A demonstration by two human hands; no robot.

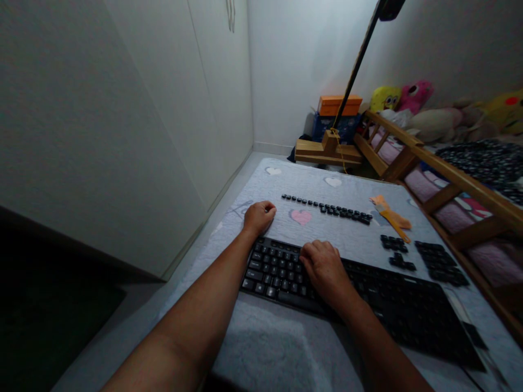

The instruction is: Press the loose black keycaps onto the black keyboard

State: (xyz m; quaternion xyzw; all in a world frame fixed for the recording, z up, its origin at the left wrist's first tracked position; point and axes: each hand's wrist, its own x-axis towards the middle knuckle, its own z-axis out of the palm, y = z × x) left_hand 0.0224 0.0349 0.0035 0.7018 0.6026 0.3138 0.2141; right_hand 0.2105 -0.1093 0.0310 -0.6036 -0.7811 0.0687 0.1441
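Observation:
A black keyboard lies at a slant on the bed cover. Keycaps sit on its left part, while much of its right part shows bare, without caps. My right hand is over the keyboard's middle, fingers bent down and drawn together at the upper key rows. Its fingertips are partly hidden, so any cap in them cannot be seen. Just beyond the keyboard's top left corner, my left hand rests with fingers curled towards the thumb. What it holds, if anything, is hidden. Loose black keycaps form rows behind the keyboard.
More keycaps lie in groups, a small cluster and a larger block. A yellow-handled brush rests on an orange cloth. A wooden bed rail runs along the right, a pale wardrobe on the left.

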